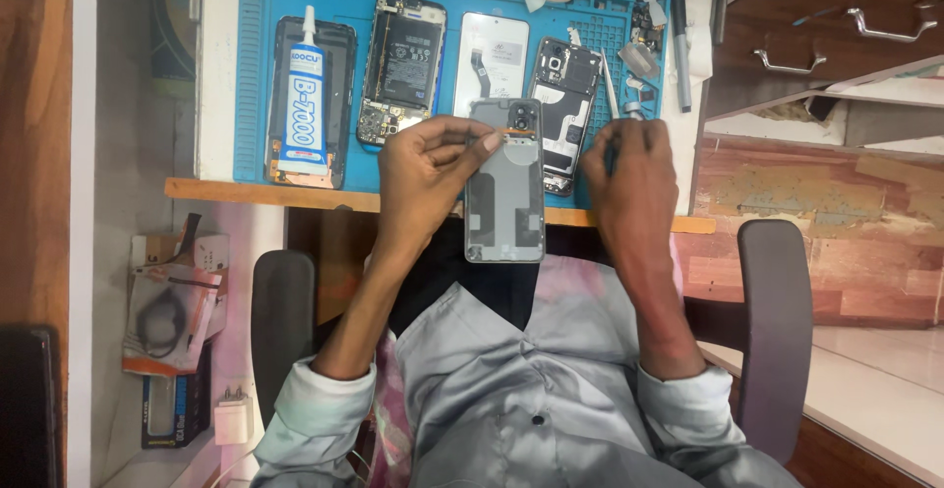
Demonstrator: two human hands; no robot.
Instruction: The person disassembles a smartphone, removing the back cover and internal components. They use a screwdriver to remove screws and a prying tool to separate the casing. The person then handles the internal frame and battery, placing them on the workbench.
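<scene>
Head view, looking down: a grey phone back cover (pixel 505 188) is held at the centre of the frame, gripped along its upper left edge by the left hand (pixel 425 169). The right hand (pixel 629 178), just right of it, is curled closed; what it pinches cannot be told. Behind, on a blue mat (pixel 252 75), a glue tube (pixel 306 95) is laid.

**Colours and patterns observed at the repair bench**

Work mat (pixel 254 75): bright blue, ridged along its left edge. Glue tube (pixel 305 95): white with blue lettering and clear nozzle. Back cover (pixel 504 193), held: translucent grey with darker grey patches and an orange strip near the top. Shirt (pixel 511 390): pale silver-grey, dark buttons. Bench edge (pixel 265 191): light wood. Chair armrests (pixel 777 321): dark grey. Marker (pixel 680 51): grey, at the mat's right edge.
</scene>
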